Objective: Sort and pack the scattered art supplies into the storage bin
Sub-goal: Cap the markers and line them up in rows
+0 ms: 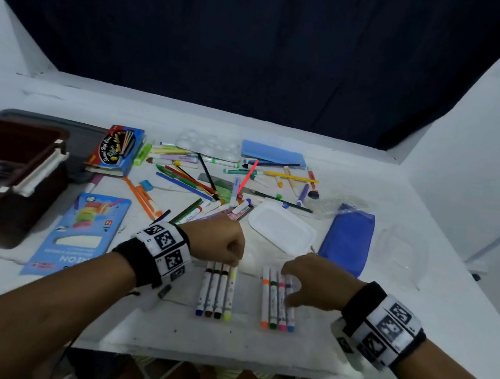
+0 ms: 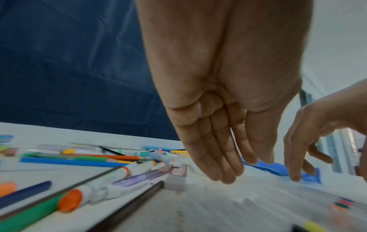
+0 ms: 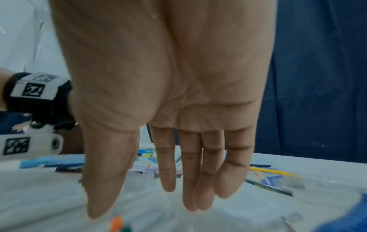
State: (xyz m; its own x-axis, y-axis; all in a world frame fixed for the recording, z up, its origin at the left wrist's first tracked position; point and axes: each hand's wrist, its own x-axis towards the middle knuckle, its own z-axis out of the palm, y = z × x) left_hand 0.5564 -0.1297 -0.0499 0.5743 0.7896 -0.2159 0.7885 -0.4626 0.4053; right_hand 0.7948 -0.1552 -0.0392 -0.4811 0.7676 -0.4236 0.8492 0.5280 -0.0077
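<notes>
- Step in hand, as I judge it: sorting. Two rows of four markers lie side by side on the surface near its front edge; packing is not yet done.
- Your left hand (image 1: 221, 242) is over the far tips of the left row (image 1: 217, 291). From the head view it looks fisted, but the left wrist view shows fingers straight and together, so its grip holds nothing.
- Your right hand (image 1: 316, 282) hovers over the right row (image 1: 278, 301), fingers spread and straight, grip empty.
- The bin (image 1: 11, 168) sits well off to the left of your left hand, at the surface's edge.
- The loose pile (image 1: 212, 182) of pens and pencils lies just beyond both hands.
- Next move, I'd say: close each grip round its row, gathering all four so none rolls, then carry leftward to the bin.
</notes>
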